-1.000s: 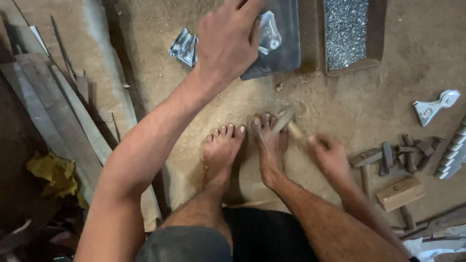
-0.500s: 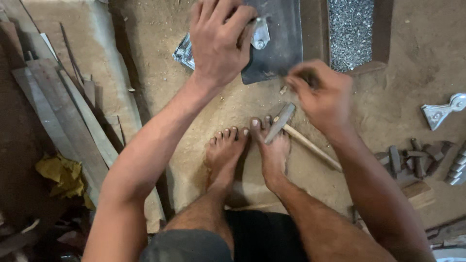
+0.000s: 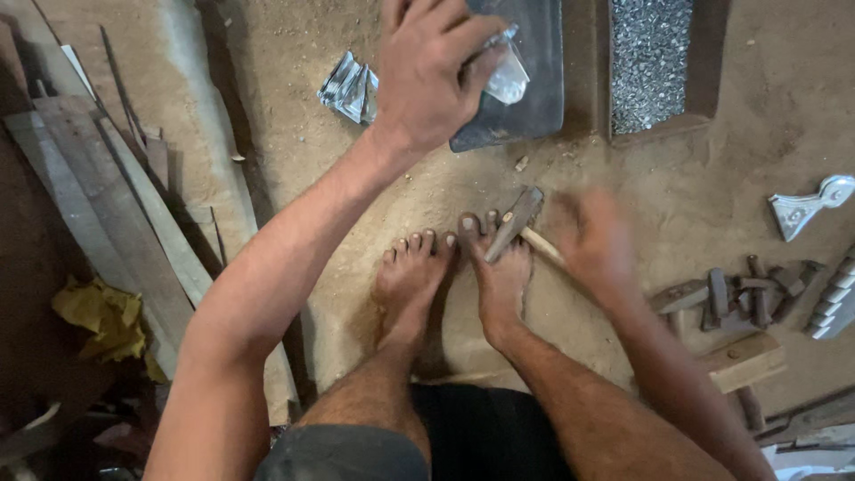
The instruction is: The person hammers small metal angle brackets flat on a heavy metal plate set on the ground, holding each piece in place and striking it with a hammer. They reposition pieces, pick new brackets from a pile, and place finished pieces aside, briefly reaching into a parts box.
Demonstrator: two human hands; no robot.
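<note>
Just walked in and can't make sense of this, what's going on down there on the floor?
A barefoot person sits on a sandy floor. Their left hand holds a shiny metal piece against a dark metal slab. The right hand, blurred, is by the wooden handle of a hammer lying across their right foot. Metal castings and tools lie to the right.
</note>
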